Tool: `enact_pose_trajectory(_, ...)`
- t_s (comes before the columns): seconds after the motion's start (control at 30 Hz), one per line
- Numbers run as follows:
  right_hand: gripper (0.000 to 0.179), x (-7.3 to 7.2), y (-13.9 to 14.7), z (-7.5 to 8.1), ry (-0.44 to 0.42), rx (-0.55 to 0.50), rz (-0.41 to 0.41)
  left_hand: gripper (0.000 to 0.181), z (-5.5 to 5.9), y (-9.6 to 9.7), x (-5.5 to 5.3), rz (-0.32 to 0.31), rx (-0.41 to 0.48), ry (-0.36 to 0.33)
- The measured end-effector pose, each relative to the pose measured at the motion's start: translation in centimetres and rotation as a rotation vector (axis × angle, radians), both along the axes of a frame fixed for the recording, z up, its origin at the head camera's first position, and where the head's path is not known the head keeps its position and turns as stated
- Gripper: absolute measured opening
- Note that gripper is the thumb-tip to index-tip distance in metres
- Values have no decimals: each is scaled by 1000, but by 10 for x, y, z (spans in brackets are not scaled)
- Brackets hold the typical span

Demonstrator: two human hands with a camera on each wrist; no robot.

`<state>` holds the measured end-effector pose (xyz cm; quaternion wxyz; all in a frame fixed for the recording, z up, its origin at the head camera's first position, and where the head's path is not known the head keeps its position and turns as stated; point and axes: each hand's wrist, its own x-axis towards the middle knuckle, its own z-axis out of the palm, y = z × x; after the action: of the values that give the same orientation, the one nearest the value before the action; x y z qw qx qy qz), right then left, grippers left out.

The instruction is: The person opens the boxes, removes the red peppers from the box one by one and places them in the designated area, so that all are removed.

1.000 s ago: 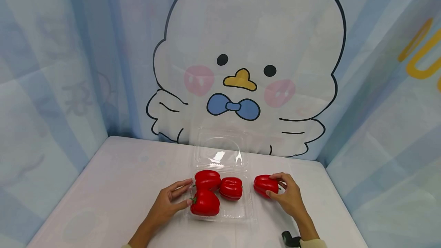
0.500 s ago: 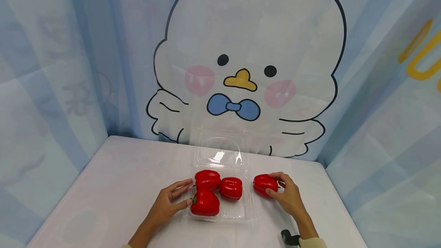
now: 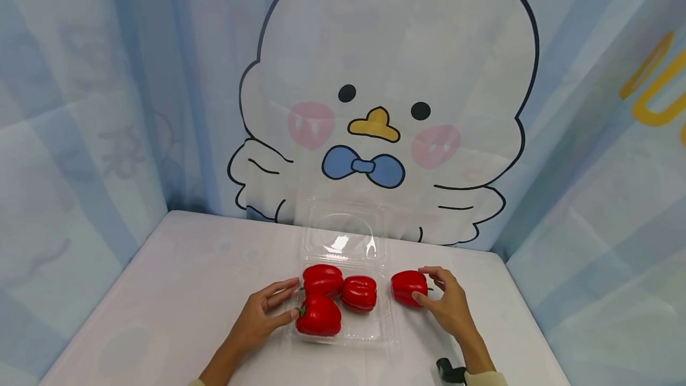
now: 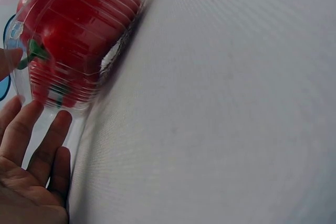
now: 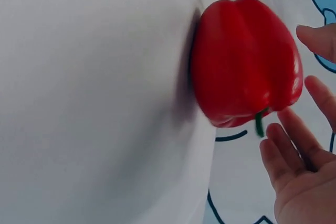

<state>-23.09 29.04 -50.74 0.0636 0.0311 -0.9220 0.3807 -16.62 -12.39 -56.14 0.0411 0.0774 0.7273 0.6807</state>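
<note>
A clear plastic clamshell container [image 3: 370,329] holds three red bell peppers, among them a front pepper [image 3: 320,317] with its green stem to the left. My left hand [image 3: 259,314] touches the container's left wall with extended fingers, its thumb at the rim near that stem. In the left wrist view the fingertips meet the ribbed plastic wall [image 4: 100,19]. A fourth bell pepper [image 3: 408,288] lies on the table right of the container, stem facing my right hand [image 3: 449,302]. In the right wrist view the thumb [image 5: 317,40] stands off this pepper, and the fingers spread loosely beside its stem end.
The container's transparent lid [image 3: 343,225] stands raised at the back, against the cloth backdrop [image 3: 386,46] with a printed chick. A dark green object [image 3: 451,371] shows by the right sleeve [image 3: 485,379]. Cloth walls flank the white table [image 3: 177,290].
The pepper beside the container has shifted slightly left, away from my right palm, and more of its stem shows. My left hand, the container and its peppers stay practically where they were.
</note>
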Motion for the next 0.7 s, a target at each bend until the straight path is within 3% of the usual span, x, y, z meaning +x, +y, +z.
enact_pose_trajectory(0.47, 63, 14, -21, 21, 163, -13, 25, 64, 0, 0, -1, -8, -2, -5)
enact_pose_trajectory(0.7, 64, 23, -37, 28, 183, -41, 65, 64, 0, 0, 0, -8, -10, -1)
